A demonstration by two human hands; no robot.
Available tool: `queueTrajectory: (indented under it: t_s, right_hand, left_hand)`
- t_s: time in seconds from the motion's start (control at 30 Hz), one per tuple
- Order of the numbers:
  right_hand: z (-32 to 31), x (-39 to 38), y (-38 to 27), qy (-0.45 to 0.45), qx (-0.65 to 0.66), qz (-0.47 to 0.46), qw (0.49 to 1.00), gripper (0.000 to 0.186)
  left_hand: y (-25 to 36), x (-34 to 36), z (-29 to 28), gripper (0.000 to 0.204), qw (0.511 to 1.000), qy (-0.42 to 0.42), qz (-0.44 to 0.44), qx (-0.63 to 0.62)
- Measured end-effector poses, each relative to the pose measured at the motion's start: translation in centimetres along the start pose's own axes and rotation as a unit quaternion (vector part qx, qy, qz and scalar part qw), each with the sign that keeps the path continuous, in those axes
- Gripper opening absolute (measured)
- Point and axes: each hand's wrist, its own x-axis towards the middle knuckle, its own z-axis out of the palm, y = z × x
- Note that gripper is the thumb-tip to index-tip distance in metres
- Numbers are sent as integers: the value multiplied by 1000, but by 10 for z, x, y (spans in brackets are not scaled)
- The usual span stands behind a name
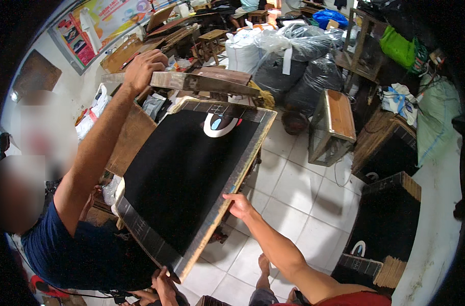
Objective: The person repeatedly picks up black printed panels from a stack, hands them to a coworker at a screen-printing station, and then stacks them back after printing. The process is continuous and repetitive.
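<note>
One black panel [186, 168] with pale edges lies tilted in front of me, between my two hands. My right hand [238, 206] is closed on its right edge, thumb over the rim, the other fingers mostly hidden. My left hand [164, 286] is curled around the near corner; I cannot see its whole grip.

In the way on the left, one co-worker's bare arm [97, 137] rises from a navy sleeve [54, 245], its hand [145, 70] closed over one wooden bar [191, 82] just beyond the panel's far edge.

Past the right side, one wood-and-glass box [333, 127] stands on the white tiled floor [288, 191]. Against the right wall I count two main stacks of black panels, one farther [390, 153] and one nearer [388, 222]. Behind the box I make out two dark plastic-wrapped bundles [316, 84], and near them one white sack [241, 53], one blue bag [328, 18] and one small wooden stool [212, 35]. At far right are one bright green bag [397, 47] and one pale green sack [439, 115].
</note>
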Motion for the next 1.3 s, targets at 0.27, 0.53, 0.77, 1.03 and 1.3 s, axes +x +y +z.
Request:
queueTrajectory:
  t_s: [0.27, 0.53, 0.77, 1.03, 1.3]
  right_hand:
    - [-55, -283, -49, 77, -13, -126, 989, 19]
    - [-107, -554, -50, 47, 27, -280, 958, 35]
    - [-179, -720, -41, -4, 60, -418, 906, 47]
    - [-202, -790, -37, -53, -49, -558, 827, 57]
    - [-230, -782, -38, 51, -34, -440, 896, 27]
  left_hand:
    - [1, -50, 48, 56, 895, 143, 340, 249]
    - [6, -191, 191, 39, 849, -196, 421, 251]
    - [67, -325, 347, 61, 721, -321, 573, 222]
    - [171, -457, 445, 53, 648, -437, 577, 237]
    - [187, -500, 450, 22, 698, -556, 421, 163]
